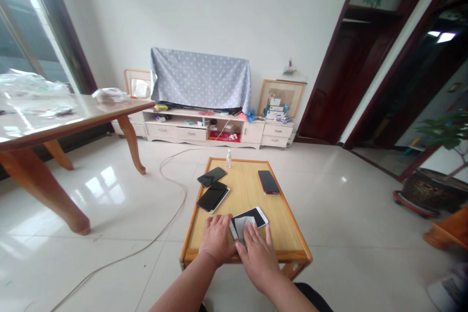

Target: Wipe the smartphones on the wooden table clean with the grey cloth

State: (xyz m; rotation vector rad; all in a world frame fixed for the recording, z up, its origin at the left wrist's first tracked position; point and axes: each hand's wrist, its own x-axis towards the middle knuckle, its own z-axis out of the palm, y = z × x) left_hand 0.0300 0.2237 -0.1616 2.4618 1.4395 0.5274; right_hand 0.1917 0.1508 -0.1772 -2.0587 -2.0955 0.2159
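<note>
On the near part of a small wooden table (pixel 246 188) lies a white-framed smartphone (pixel 261 215), screen up and turned at a slant. A small grey cloth (pixel 243 225) covers part of its screen. My left hand (pixel 218 240) grips the phone's left end, its fingers bent and its thumb low by the near edge. With fingers pressed on the cloth, my right hand (pixel 259 256) holds it against the screen; its little finger is spread out to the right. The palms hide the phone's near edge.
Left on the tabletop are a dark phone (pixel 212 176) and a black phone (pixel 212 196) lying over a white one. A phone stack (pixel 268 183) lies right, and a small clear bottle (pixel 228 159) stands at the far edge. A cable (pixel 161 239) crosses the floor.
</note>
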